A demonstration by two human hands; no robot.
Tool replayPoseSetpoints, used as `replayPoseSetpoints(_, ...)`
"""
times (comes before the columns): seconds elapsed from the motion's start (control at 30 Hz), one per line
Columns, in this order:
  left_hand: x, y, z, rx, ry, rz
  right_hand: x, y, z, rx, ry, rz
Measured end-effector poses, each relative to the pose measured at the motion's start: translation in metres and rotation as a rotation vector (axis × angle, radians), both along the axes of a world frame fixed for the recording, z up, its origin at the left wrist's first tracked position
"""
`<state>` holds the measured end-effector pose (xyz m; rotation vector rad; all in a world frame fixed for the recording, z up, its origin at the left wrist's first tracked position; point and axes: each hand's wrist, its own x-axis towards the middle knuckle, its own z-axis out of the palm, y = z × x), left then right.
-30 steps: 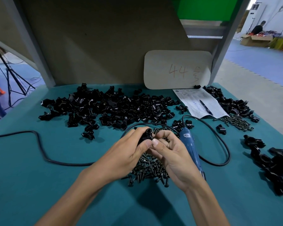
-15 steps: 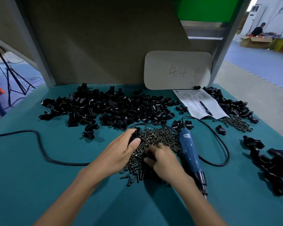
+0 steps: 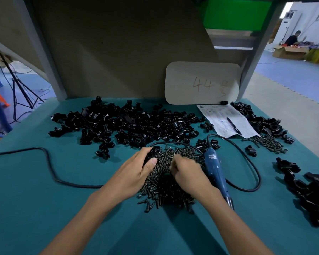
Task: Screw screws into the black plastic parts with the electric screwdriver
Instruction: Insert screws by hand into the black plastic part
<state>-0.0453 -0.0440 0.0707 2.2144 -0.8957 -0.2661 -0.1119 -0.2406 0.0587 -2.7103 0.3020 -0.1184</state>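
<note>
**Small hard parts, loose screws**

The left hand [image 3: 134,173] grips one black part [image 3: 153,151], fingers curled round it and thumb pressed on its near side, at the far left edge of the screws [image 3: 162,188]. The right hand [image 3: 189,174] is knuckles-up with its fingertips down among the screws. It is blurred, so I cannot tell whether it has pinched one. The driver [image 3: 214,168] lies on the table [image 3: 44,208] just right of that hand, tip toward the person, untouched.

The part looks like light, rigid, glossy plastic. It probably won't give under a firm squeeze, but it could twist in the fingers under torque, so it is best held across its bulk with the hole left open. The screws are tiny, hard and likely to roll, so each is best pinched by the shank just under the head. The driver looks heavier, and its blue barrel is the place to hold it. The heap [image 3: 129,126] of parts lies beyond.
</note>
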Motion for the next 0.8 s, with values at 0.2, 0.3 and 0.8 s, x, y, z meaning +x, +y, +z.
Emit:
replayPoseSetpoints(0.2, -0.001, 0.0, 0.004, -0.003, -0.023, -0.002, -0.016, -0.005, 0.03, 0.886, -0.263, 0.005)
replayPoseSetpoints(0.3, -0.003, -0.004, 0.005, -0.005, -0.029, -0.016, -0.02, 0.003, 0.036, 1.007, -0.4, 0.014)
replayPoseSetpoints(0.8, -0.01, -0.008, 0.006, 0.018, -0.097, -0.026, -0.022, 0.019, 0.022, 1.232, -0.419, -0.001)
